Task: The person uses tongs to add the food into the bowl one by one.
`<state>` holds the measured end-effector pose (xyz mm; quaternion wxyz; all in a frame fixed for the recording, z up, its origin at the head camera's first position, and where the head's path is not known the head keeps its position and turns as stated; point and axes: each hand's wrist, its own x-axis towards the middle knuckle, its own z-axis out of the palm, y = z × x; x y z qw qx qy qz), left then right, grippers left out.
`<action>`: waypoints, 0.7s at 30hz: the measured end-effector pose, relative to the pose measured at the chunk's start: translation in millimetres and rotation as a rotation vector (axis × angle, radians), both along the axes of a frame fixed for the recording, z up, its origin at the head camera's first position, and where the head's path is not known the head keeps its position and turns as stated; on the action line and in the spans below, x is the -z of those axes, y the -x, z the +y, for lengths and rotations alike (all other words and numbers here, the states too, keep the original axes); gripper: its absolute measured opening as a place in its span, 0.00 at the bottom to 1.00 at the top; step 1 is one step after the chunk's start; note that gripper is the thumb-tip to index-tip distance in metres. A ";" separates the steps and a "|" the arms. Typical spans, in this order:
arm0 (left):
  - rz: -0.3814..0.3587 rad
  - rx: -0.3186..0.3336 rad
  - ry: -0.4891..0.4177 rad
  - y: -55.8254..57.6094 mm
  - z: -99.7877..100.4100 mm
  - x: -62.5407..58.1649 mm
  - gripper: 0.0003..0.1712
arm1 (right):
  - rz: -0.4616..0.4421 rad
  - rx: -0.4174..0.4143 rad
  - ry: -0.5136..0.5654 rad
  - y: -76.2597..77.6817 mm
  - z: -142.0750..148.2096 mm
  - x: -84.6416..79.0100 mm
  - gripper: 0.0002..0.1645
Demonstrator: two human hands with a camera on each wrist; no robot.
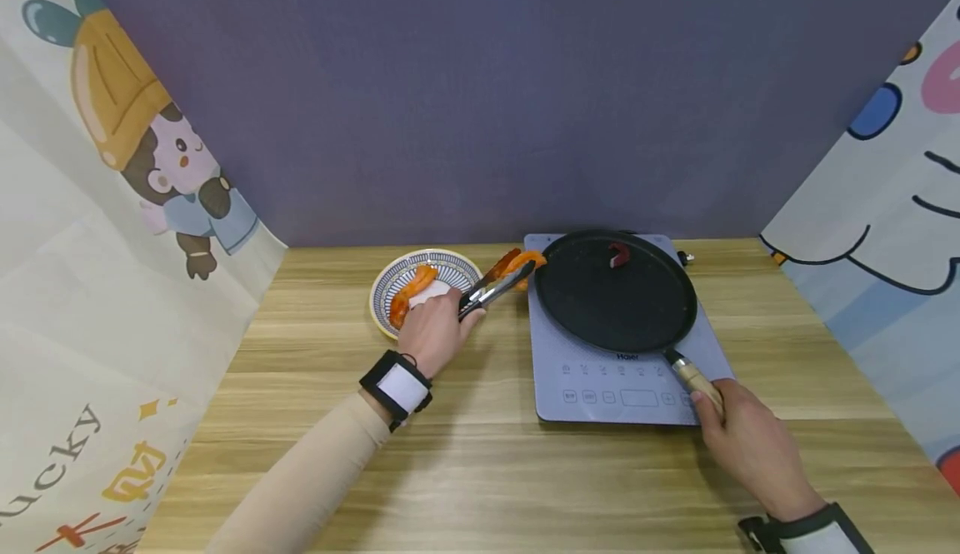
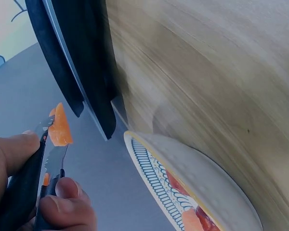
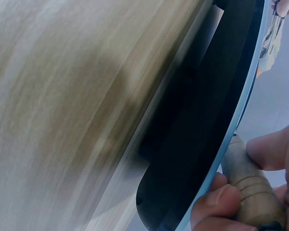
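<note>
One cartoon figure (image 1: 178, 162) in an orange hat decorates the pale sheet (image 1: 67, 271) at the far left of the pan (image 1: 600, 312). Nearer the pan, though still well to its left, a plate (image 1: 382, 275) with a yellow rim and blue pattern stands on the wooden table (image 1: 262, 421). On the plate lies an orange strip (image 1: 408, 296) of food, and the left wrist view shows red pieces there too. The left hand (image 1: 433, 331) is between plate and pan, its fingers curled round black-handled tongs (image 1: 483, 294). The tongs are nearly closed and pinch a second orange strip (image 1: 528, 262) just beside the pan's left edge; a dark red part (image 1: 501, 264) shows next to it, and whether that is a separate piece cannot be told. The cooker (image 1: 551, 379), flat and pale with printed buttons, lies beneath the pan. Inside the pan, towards its far side, is one small dark red piece (image 1: 619, 255). At the pan's near right, its wooden handle (image 1: 701, 383) slants towards the person. There the right hand (image 1: 756, 446) holds the handle, fingers and thumb wrapped about it. Another printed sheet (image 1: 885, 212) stands to the pan's far right.
</note>
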<state>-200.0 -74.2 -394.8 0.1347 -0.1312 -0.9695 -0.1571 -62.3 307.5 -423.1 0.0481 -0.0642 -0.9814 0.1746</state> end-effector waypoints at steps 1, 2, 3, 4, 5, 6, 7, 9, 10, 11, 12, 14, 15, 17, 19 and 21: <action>0.000 0.002 0.003 0.1 1.3 -0.1 0.23 | 0.005 -0.002 -0.001 -0.1 0.0 0.2 0.19; 0.001 0.004 0.008 0.3 2.6 -0.1 0.23 | 0.011 -0.002 -0.004 -0.2 -0.2 0.3 0.19; 0.002 0.007 0.014 0.6 3.9 0.3 0.23 | 0.015 -0.004 -0.004 -0.1 -0.2 0.4 0.19; 0.000 0.009 0.018 0.7 5.2 0.4 0.23 | 0.017 -0.005 -0.004 -0.3 -0.4 0.5 0.18; 0.000 0.011 0.018 0.8 6.5 0.5 0.24 | 0.020 -0.006 -0.004 -0.3 -0.5 0.5 0.18; -0.002 0.016 0.018 1.0 7.9 0.6 0.24 | 0.023 -0.006 -0.004 -0.3 -0.6 0.6 0.18; -0.004 0.022 0.019 1.2 9.2 0.5 0.24 | 0.024 -0.005 -0.005 -0.4 -0.8 0.6 0.18; -0.015 0.026 0.015 1.6 12.0 0.8 0.24 | 0.027 -0.004 -0.005 -0.6 -1.2 0.8 0.17; -0.023 0.028 0.010 1.7 13.5 0.8 0.24 | 0.029 -0.004 -0.005 -0.7 -1.2 0.9 0.17; -0.029 0.031 0.007 2.0 14.9 0.9 0.23 | 0.029 -0.004 -0.005 -0.8 -1.1 0.9 0.17; -0.034 0.033 0.006 2.2 16.2 0.9 0.23 | 0.028 -0.003 -0.005 -0.8 -1.0 1.0 0.17; -0.042 0.035 -0.003 2.7 19.0 0.9 0.23 | 0.023 -0.003 -0.003 -0.7 -0.7 0.7 0.17; -0.047 0.036 -0.006 3.1 20.3 0.9 0.22 | 0.020 -0.003 -0.003 -0.8 -0.7 0.7 0.17; -0.052 0.034 -0.007 4.1 22.7 0.9 0.22 | 0.015 -0.002 -0.002 -0.9 -0.9 0.4 0.17; -0.054 0.034 -0.007 5.6 25.1 1.1 0.23 | 0.009 0.000 -0.001 -0.7 -0.9 0.2 0.17; -0.058 0.034 -0.001 7.1 27.3 1.3 0.23 | 0.002 0.002 0.001 -0.6 -0.9 -0.1 0.18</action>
